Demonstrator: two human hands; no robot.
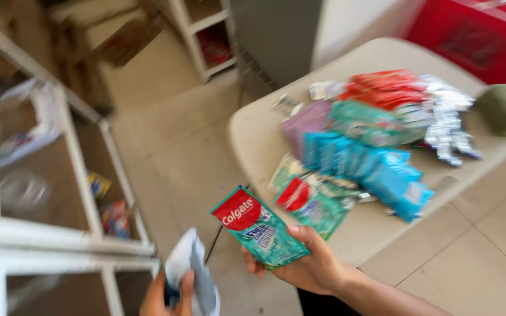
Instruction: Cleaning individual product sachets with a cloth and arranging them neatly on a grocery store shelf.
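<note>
My right hand [308,263] holds a flat green and red sachet [259,225] by its lower end, just in front of the beige table [253,140]. A second green and red sachet [311,205] lies on the table edge right behind it. My left hand [168,292] is low at the bottom of the view, gripping a crumpled white and dark wrapper [191,269]. On the table lie strips of blue sachets [364,169], red sachets [385,88], teal sachets [364,120], a purple packet [306,123] and silver strips [446,126].
A white framed glass display shelf [71,234] stands at the left with small packets inside. Another white shelf [206,35] is at the back. A red crate [475,35] sits at the upper right, a green object [502,108] on the table's right end. Tiled floor lies between.
</note>
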